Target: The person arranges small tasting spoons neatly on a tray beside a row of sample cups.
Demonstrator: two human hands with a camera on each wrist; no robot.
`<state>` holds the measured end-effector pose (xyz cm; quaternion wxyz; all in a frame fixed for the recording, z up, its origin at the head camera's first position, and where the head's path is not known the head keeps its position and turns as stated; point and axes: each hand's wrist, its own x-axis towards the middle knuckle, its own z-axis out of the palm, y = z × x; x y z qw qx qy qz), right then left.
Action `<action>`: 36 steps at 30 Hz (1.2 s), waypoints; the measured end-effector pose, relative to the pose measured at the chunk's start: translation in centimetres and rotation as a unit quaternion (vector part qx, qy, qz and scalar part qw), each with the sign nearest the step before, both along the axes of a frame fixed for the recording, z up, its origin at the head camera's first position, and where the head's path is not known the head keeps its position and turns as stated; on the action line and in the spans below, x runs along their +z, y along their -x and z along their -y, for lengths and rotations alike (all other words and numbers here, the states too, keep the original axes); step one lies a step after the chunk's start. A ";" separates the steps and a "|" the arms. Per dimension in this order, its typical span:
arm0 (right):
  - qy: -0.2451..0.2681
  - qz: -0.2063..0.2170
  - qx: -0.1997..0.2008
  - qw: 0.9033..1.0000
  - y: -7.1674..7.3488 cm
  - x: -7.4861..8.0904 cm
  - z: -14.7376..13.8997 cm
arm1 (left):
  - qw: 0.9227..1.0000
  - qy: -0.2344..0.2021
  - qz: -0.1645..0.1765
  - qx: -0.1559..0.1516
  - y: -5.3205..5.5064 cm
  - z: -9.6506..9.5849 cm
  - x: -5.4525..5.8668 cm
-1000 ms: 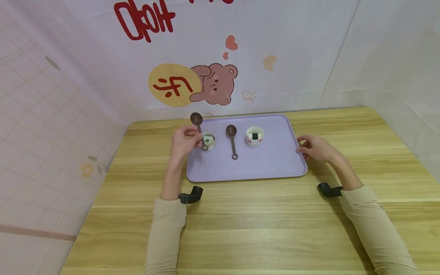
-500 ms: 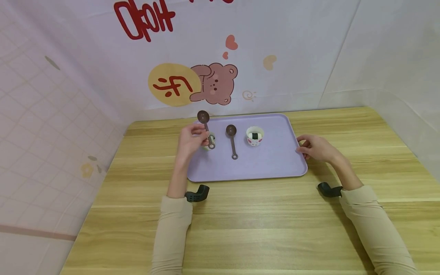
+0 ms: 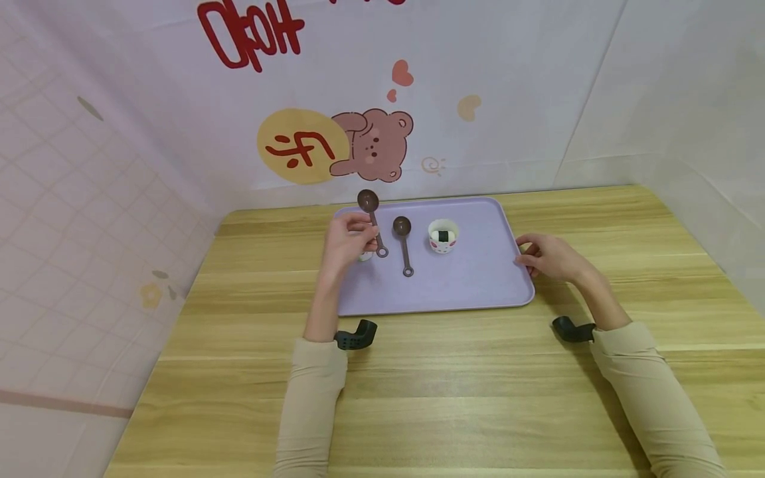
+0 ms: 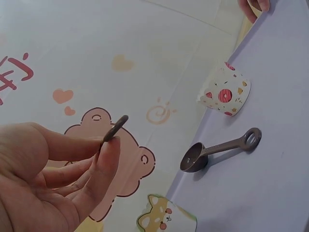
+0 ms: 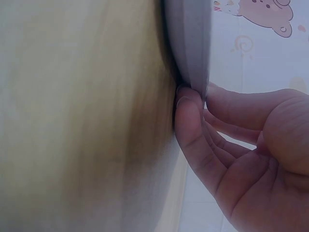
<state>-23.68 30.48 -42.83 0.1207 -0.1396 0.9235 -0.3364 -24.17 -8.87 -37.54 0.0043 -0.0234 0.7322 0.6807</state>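
My left hand (image 3: 346,242) pinches the handle of a brown measuring spoon (image 3: 368,200) over the left part of a lilac tray (image 3: 454,285). In the left wrist view, only the end of that handle shows past the fingertips. A second brown measuring spoon (image 3: 403,228) lies on the tray just to the right. Behind my left hand a paper cup (image 3: 365,256) is mostly hidden; its dog print shows in the left wrist view. At the tray's right edge, my right hand (image 3: 550,257) grips the rim (image 5: 193,53) between thumb and fingers.
Another patterned paper cup (image 3: 443,245) stands right of the lying spoon, with a white item banded in dark green inside. The tray sits on a wooden table (image 3: 454,385). A printed white cloth (image 3: 508,139) hangs behind the table.
My left hand has moved right with the measuring spoon, passing in front of the left paper cup and nearing the lying spoon. The right hand stays on the tray's edge.
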 end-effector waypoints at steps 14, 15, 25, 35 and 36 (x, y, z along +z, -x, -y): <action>0.006 0.003 -0.003 1.000 0.0 -0.3 0.0 | 1.000 -0.005 -0.009 -0.013 -0.1 -1.9 -0.2; 0.006 0.003 -0.003 1.000 0.0 -0.2 0.0 | 1.000 -0.005 -0.009 -0.013 -0.1 -2.0 -0.2; 0.009 0.005 0.000 1.000 0.0 0.0 0.0 | 1.000 -0.020 -0.010 -0.017 -0.2 -3.0 -0.1; 0.009 0.006 -0.001 1.000 0.0 0.0 0.1 | 0.999 -0.007 -0.019 -0.033 -0.2 -3.9 -0.2; 0.009 0.006 -0.001 1.000 -0.1 0.0 0.1 | 0.999 -0.010 -0.019 -0.036 -0.2 -4.0 -0.2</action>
